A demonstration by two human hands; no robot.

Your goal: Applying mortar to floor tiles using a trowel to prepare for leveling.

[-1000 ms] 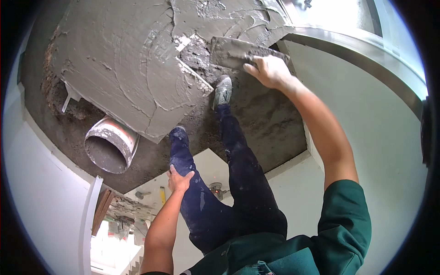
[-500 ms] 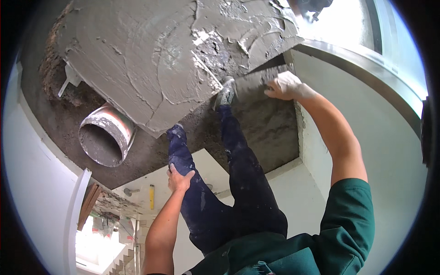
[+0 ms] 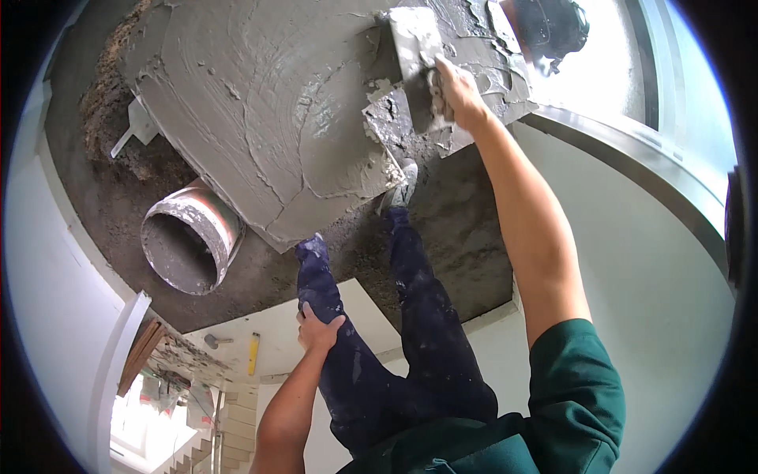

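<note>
My right hand (image 3: 464,96) is closed round the handle of a plastering trowel (image 3: 414,43), whose flat blade is smeared with grey mortar. The blade lies over the far right part of a large panel coated in wet grey mortar (image 3: 260,103). Beside the trowel is a notch at the panel's near right edge, with a rough darker patch (image 3: 388,118) in it. My left hand (image 3: 319,330) rests on my left leg just above the knee, thumb and fingers apart, holding nothing. My feet stand close to the panel's near edge.
A mortar-crusted bucket (image 3: 189,237) lies on its side at left, near a white scraper (image 3: 139,126). Behind my legs are a pale slab (image 3: 276,336), a mallet (image 3: 216,341) and a yellow level (image 3: 253,353). A metal-edged sill (image 3: 632,162) runs along the right; a dark object (image 3: 553,28) sits beyond.
My right hand has carried the trowel away from the floor beside my right foot, farther out and leftward onto the mortar. My left hand stays on my leg; the view has shifted slightly.
</note>
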